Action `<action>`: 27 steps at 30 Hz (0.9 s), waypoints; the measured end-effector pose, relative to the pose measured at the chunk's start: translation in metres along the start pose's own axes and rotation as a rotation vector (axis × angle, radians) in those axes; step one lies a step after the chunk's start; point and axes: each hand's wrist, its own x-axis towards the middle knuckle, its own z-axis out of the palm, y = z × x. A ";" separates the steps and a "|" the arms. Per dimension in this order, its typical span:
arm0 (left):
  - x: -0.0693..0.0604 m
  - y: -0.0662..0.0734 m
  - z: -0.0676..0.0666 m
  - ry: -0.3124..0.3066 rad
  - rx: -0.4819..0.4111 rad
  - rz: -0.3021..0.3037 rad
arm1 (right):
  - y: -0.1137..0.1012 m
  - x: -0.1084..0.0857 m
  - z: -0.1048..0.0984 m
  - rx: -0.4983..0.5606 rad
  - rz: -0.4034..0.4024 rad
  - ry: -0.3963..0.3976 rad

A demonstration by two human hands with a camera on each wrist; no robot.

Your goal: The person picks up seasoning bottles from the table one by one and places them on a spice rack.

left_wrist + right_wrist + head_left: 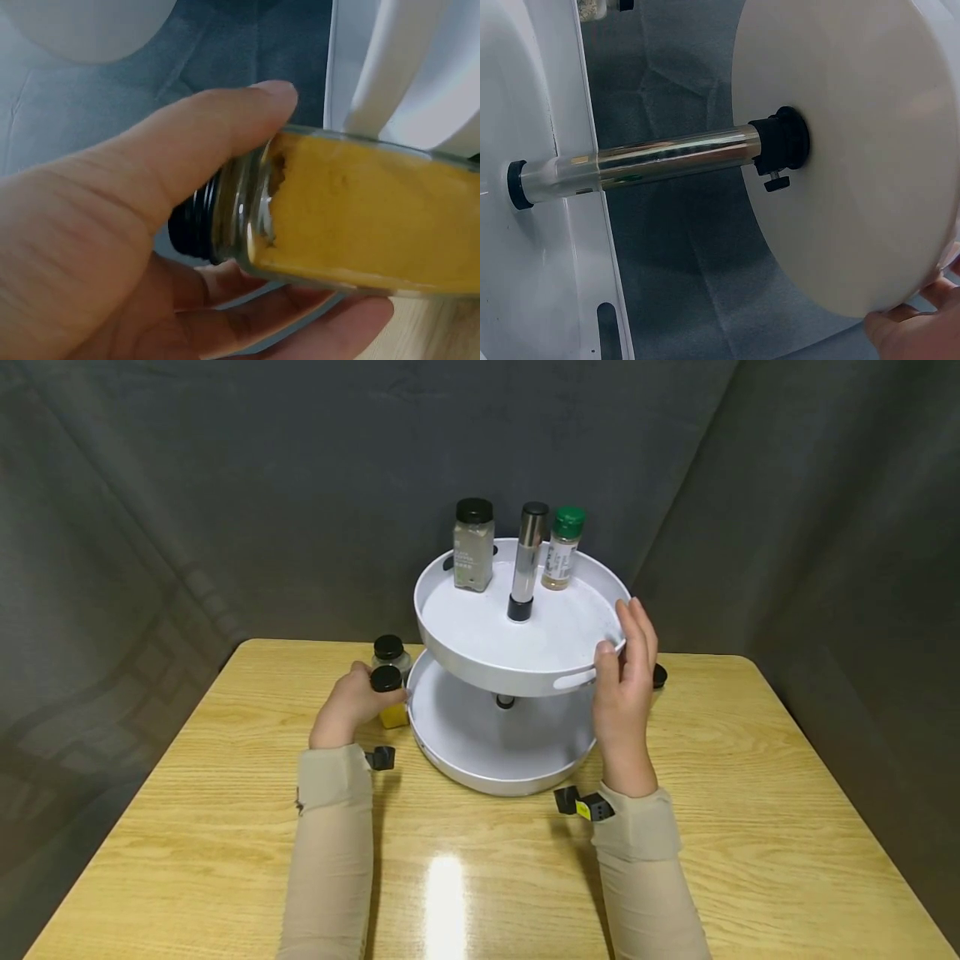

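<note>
My left hand (351, 703) holds a glass jar of yellow powder (367, 214) with a black lid, at the left side of a two-tier round tray. In the left wrist view the thumb lies along one side of the jar and fingers along the other. My right hand (628, 710) grips the rim of the white upper tier (480, 668) at its right front, beside a handle slot. A clear jar with black lid (472, 556) and a small green-capped spice bottle (561, 556) stand on that tier. The lower tier (480, 735) sits beneath, around the same post.
A metal post (679, 157) with a black collar joins the tiers. Another black-lidded jar (390, 650) stands just behind the held one. Beyond my right hand shows the black lid (659, 676) of a further container. The wooden table (750, 827) ends before dark grey curtains.
</note>
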 end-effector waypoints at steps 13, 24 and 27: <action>0.000 -0.002 0.002 0.018 0.000 0.038 | -0.002 -0.001 0.000 0.001 -0.005 -0.002; 0.000 -0.008 -0.001 -0.059 -0.062 0.038 | -0.002 -0.001 0.000 0.003 -0.010 -0.003; 0.000 -0.010 -0.001 -0.077 -0.074 0.024 | -0.002 0.000 -0.001 0.002 -0.009 -0.004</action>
